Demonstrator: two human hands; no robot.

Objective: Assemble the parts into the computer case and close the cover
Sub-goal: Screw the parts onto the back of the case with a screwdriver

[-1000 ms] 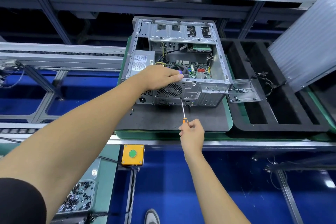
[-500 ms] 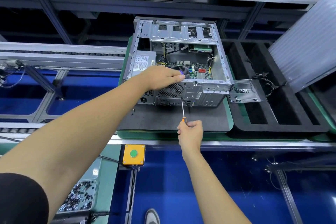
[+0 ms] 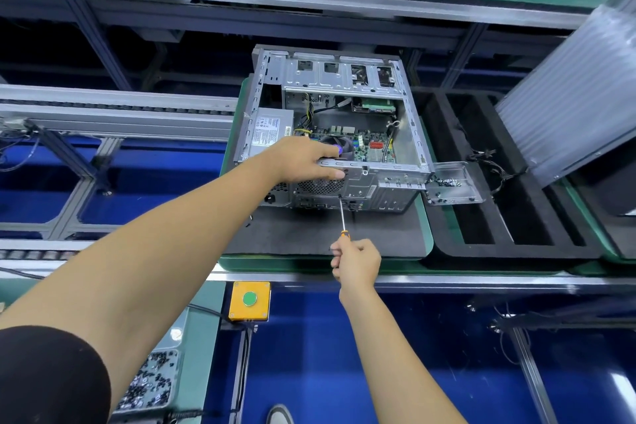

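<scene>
On the black mat (image 3: 309, 234), left hand (image 3: 303, 162) rests flat-fingered on the computer case (image 3: 409, 134); right hand (image 3: 356, 260) grips a screwdriver (image 3: 342, 217) against its back.

Yellow box (image 3: 249, 301) with green button, near tray (image 3: 151, 384) of what look like small dark screws.
</scene>
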